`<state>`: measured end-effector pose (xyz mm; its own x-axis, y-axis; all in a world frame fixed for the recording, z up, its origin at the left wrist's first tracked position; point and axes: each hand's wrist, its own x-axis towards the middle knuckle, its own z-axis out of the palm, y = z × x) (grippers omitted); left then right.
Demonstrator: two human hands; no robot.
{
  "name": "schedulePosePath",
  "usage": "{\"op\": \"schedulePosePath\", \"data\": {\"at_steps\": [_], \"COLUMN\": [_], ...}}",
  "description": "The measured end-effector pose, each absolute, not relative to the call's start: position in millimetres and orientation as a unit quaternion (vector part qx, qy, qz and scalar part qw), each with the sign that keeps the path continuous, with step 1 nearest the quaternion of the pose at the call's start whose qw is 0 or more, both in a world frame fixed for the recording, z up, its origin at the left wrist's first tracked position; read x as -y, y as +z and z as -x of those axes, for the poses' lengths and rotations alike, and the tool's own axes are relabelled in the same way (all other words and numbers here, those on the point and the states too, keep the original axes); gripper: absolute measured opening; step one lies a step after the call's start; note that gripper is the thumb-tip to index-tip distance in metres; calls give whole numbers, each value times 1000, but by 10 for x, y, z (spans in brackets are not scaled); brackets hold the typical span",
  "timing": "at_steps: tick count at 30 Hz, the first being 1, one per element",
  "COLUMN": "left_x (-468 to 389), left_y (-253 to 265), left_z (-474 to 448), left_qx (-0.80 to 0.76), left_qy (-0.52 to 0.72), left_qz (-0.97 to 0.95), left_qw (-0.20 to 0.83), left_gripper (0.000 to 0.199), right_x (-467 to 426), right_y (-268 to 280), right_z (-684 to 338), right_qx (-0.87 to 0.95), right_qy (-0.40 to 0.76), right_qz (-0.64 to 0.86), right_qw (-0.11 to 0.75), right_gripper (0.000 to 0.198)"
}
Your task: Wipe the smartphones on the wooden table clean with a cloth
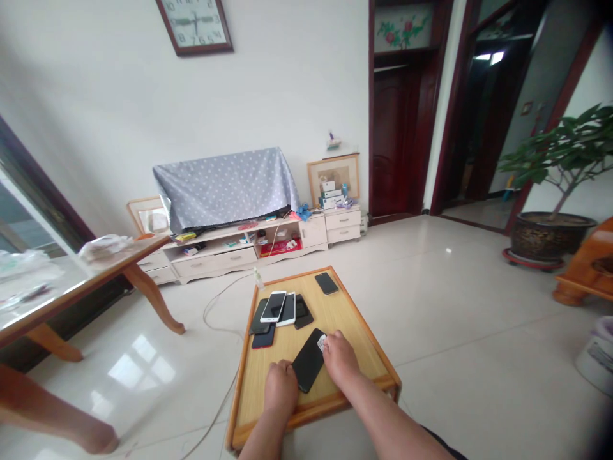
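Note:
A black smartphone (pixel 309 363) lies at a slant on a small wooden table (pixel 357 332), its dark face up. My left hand (pixel 281 387) is closed at the phone's lower left edge and grips it there. On the upper right part of the screen, my right hand (pixel 341 359) pinches a small white wipe or piece of paper (pixel 322 342); which of the two I cannot tell. Farther back on the left is a group of overlapping phones, among them a white phone (pixel 274 306) and a dark phone (pixel 302 312). Another dark phone (pixel 326 283) lies apart at the far right.
A small clear spray bottle (pixel 258 278) stands at the table's far left corner. A cable (pixel 211 319) runs over the floor to the left. Beyond are a larger table (pixel 90 281), a white TV cabinet (pixel 225 259) with a cloth-covered screen, and a potted plant (pixel 550 236).

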<state>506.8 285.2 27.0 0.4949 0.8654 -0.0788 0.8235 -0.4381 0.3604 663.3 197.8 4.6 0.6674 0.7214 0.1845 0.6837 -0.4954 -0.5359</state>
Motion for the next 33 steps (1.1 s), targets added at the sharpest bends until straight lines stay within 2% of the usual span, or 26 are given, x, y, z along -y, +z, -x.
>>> {"op": "schedulePosePath", "data": {"at_steps": [16, 21, 23, 25, 29, 31, 33], "left_x": [-2912, -2909, -2886, -2843, -2717, -2660, -2627], "left_y": [130, 130, 156, 197, 309, 352, 364], "left_z": [-5047, -5022, -5020, -5041, -5157, -5223, -5271], "left_qx": [-508, -499, -482, -447, -371, -335, -330], "left_qy": [109, 148, 185, 243, 320, 309, 297], "left_qz": [-832, -829, -829, -820, -733, -686, -659], "left_qw": [194, 205, 214, 264, 472, 568, 607], "left_gripper": [23, 25, 29, 35, 55, 52, 48], "right_x": [-1976, -1962, -1965, -1974, -1995, -1997, -1992], "right_y": [-6, 34, 65, 100, 165, 191, 209], "right_z": [-6599, -6603, -6592, -6557, -6435, -6385, -6363], "right_qx": [409, 401, 395, 385, 319, 278, 258], "right_qy": [27, 27, 35, 79, 277, 350, 384], "right_qz": [851, 845, 831, 791, 648, 590, 566], "right_qw": [329, 353, 391, 469, 634, 673, 682], "right_gripper": [20, 21, 19, 14, 5, 9, 10]}}
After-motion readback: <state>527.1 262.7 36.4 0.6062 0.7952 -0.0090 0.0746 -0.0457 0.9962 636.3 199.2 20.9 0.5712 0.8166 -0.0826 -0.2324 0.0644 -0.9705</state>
